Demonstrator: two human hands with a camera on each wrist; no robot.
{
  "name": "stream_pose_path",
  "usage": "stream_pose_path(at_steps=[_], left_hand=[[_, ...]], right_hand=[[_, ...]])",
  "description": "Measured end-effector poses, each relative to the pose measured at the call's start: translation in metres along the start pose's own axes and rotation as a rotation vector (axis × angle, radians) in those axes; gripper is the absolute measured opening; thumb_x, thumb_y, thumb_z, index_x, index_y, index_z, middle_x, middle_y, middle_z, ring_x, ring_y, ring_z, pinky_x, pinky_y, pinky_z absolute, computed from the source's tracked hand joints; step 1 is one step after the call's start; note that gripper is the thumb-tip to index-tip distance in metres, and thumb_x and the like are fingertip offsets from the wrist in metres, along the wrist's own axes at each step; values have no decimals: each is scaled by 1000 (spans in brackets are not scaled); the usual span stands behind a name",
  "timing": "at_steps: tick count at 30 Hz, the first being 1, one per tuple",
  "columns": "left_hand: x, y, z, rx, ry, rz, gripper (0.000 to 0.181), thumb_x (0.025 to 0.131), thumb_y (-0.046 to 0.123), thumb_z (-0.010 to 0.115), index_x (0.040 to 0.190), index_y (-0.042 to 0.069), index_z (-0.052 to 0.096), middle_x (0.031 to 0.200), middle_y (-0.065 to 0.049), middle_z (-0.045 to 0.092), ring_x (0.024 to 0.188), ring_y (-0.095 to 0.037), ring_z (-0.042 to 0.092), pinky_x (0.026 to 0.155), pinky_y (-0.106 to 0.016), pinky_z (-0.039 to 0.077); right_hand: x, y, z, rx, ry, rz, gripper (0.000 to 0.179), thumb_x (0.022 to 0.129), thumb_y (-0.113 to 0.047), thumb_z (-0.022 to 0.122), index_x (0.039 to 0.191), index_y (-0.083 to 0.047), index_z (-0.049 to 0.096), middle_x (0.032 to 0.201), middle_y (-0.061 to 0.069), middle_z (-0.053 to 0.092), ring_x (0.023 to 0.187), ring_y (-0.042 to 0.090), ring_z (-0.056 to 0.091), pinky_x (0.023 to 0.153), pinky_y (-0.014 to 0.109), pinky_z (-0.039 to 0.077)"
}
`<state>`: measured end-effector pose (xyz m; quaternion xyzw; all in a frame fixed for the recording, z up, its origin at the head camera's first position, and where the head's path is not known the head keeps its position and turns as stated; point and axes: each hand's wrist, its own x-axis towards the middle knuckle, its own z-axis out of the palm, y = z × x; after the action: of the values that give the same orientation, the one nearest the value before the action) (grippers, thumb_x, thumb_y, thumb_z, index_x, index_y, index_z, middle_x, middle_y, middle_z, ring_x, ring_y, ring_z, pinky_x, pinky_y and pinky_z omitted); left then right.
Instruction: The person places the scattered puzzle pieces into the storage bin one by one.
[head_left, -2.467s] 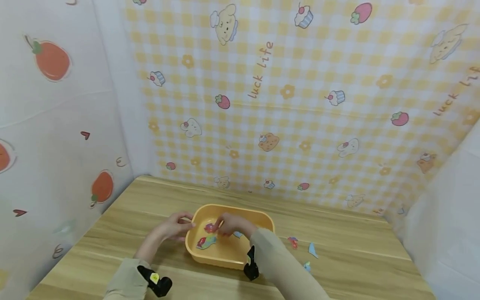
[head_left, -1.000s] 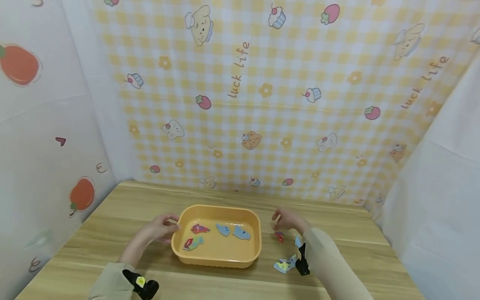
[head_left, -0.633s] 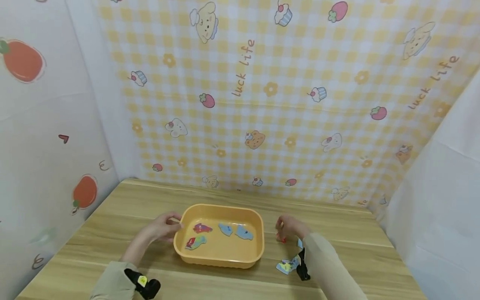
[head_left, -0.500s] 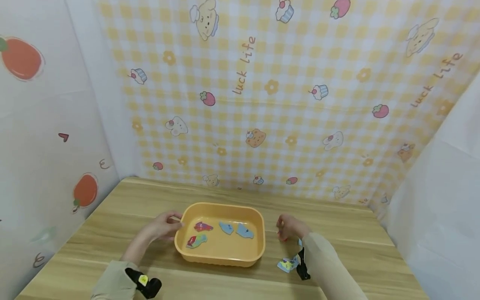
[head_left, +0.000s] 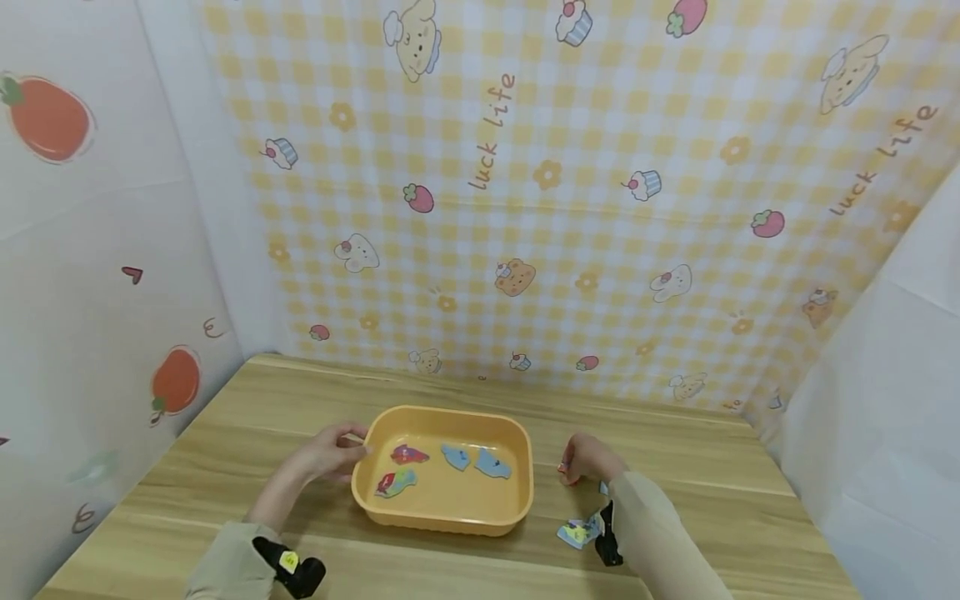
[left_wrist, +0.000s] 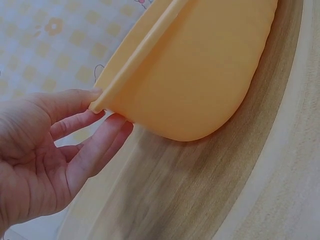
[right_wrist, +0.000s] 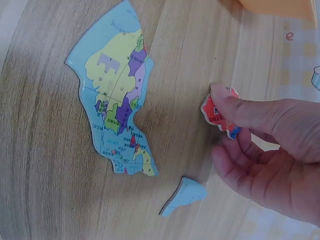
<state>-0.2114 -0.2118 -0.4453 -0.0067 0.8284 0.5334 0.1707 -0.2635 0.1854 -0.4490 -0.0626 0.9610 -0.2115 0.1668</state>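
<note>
The right hand (right_wrist: pixel 295 135) is pinching a red piece (right_wrist: pixel 214 114) between thumb and fingers, right of centre in the right wrist view. The left hand (left_wrist: pixel 30 155) is holding an orange tray (head_left: pixel 450 524) by its end rim, thumb above and fingers below. In the head view, the red piece is sitting just beyond the tray's right wall, so the right hand is the nearer one; the tray's long axis is running left to right across the lower middle of the frame. The red piece is showing a pale edge, dark lettering and a blue patch; the thumb is covering part, so its own long axis cannot be told, nor whether it is touching the wood. Farther out, a small blue piece (right_wrist: pixel 185 195) and a map-printed section (right_wrist: pixel 117 75) are lying toward the bottom and upper left of the right wrist view.
</note>
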Motion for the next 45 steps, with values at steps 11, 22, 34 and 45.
stream_pose_path(at_steps=[11,22,34,45], left_hand=[[1,-1,2,-12,8,-2,38,89,13,56,119,-6,44,114,-32,52,86,-20,63,66,-33,57],[0,-2,0,-22,3,8,37,90,14,55,119,-6,44,113,-31,52,86,-19,62,66,-33,57],[1,-2,-1,-20,12,-9,38,90,15,56,120,-5,44,113,-30,52,86,-20,62,67,-34,57],[0,-2,-1,-13,9,-16,38,90,16,57,120,-4,45,113,-29,52,89,-21,62,67,-36,57]], right_hand=[[1,-13,-6,105,-6,-58,16,64,15,65,69,2,57,66,4,59,54,11,46,47,20,43],[7,-27,-33,164,-118,-132,11,75,8,64,80,4,55,71,12,60,58,16,58,57,30,53],[17,-56,-46,149,-141,-219,15,77,-5,70,81,0,57,73,12,63,61,19,63,57,29,56],[18,-104,-21,141,-190,-259,9,79,1,66,84,3,59,77,11,64,62,14,61,62,29,57]])
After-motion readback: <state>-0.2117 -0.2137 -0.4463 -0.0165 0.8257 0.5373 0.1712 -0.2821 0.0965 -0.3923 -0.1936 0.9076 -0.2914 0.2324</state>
